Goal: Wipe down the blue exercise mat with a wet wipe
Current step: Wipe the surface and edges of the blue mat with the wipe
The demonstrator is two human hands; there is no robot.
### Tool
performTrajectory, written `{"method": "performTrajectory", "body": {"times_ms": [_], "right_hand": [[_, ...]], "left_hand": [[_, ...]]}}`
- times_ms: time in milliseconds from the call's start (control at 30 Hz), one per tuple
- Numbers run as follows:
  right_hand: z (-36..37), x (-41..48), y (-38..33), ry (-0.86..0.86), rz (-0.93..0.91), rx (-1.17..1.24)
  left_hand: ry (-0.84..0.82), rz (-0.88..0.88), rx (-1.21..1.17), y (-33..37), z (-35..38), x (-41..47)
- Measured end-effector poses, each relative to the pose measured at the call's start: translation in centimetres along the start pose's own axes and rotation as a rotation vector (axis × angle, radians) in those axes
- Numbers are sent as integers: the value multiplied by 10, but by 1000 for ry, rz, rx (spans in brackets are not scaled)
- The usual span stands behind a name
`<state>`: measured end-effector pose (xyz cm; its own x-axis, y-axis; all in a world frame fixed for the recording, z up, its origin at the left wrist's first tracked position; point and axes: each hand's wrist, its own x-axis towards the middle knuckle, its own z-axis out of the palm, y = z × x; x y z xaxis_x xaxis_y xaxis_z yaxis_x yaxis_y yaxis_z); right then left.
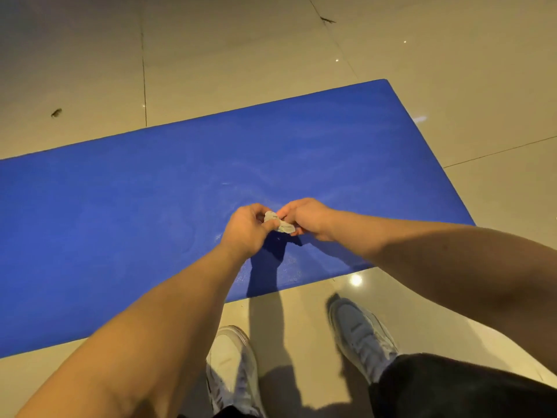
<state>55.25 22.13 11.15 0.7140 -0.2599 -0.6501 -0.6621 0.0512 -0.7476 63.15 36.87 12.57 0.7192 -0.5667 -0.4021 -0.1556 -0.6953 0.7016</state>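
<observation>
A glossy beige tiled floor point(241, 55) is crossed by thin dark grout lines. Two pale shoes are planted on it: the left shoe point(232, 366) and the right shoe point(361, 336), which is topped by a dark trouser leg point(452, 387). A small dark mark point(56, 113) is seen on a tile at far left.

Bare left hand point(245, 233) and right hand point(307, 217), forearms point(150, 321) uncovered all the way up. Down below, a pale grey-white left shoe point(232, 366), a matching right shoe point(361, 336), and a black trouser leg point(458, 390) over the right ankle.
</observation>
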Motion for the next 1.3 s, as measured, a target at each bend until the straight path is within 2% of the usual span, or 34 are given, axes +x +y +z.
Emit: {"method": "performTrajectory", "body": {"times_ms": [133,267,433,633,767,867,1167,1300], "right_hand": [[-4,-45,-36,21,-124,-298],[-1,-83,-69,38,-306,-501],[13,-109,-94,-11,-298,-601],[21,-109,-91,22,-335,-570],[18,-89,-90,49,-371,-667],[20,-51,-77,65,-409,-694],[31,64,-28,188,-448,-542],[21,103,-15,256,-358,-482]], "left_hand": [[-6,-1,87,20,-17,-26],[-7,-11,61,37,-38,-49],[51,-28,-96,47,-61,-69],[103,-36,-213,49,-74,-79],[96,-71,-210,42,-68,-53],[97,-93,-204,27,-59,-23],[75,-216,-74,-23,-35,90],[77,-222,-97,-41,-30,123]]}}
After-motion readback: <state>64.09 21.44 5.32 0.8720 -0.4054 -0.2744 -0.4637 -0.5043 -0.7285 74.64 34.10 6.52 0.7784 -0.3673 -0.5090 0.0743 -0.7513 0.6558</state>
